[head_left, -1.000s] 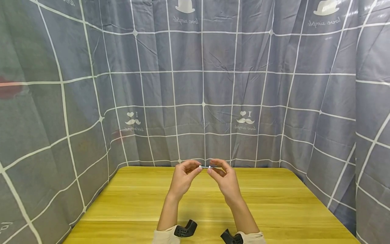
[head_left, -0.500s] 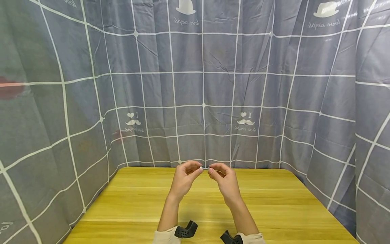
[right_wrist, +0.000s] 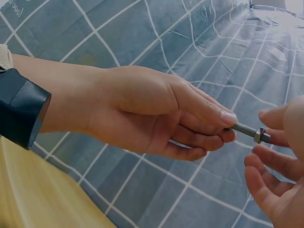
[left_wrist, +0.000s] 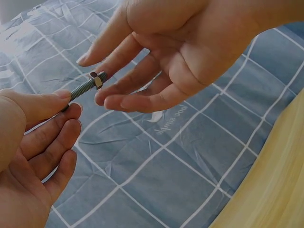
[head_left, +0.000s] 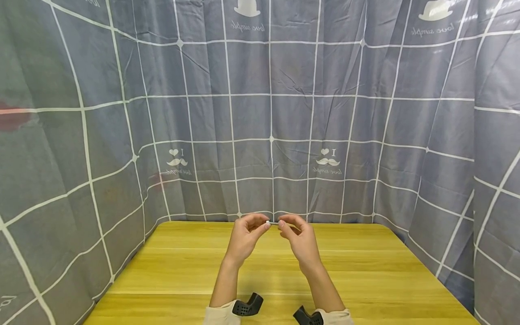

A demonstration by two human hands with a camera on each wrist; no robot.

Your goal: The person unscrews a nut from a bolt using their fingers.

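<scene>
A small threaded bolt is held up between the two hands, with a shiny hex nut near its far end. My left hand pinches the opposite end of the bolt between thumb and index finger, hiding that end; its other fingers curve loosely below. Around the nut are the loosely extended fingers of my right hand. Its index finger lies by the bolt's tip, and whether it touches cannot be told. The right thumb stands apart from the nut in both wrist views.
Below the hands spreads a yellow wood-grain table. A grey curtain with white grid lines surrounds it on the back and sides. Each wrist wears a black device over a light sleeve.
The right thumb and fingers have shifted slightly about the nut, which showed bright beside them a second ago in the head view. The left hand keeps its pinch on the bolt, almost still.
</scene>
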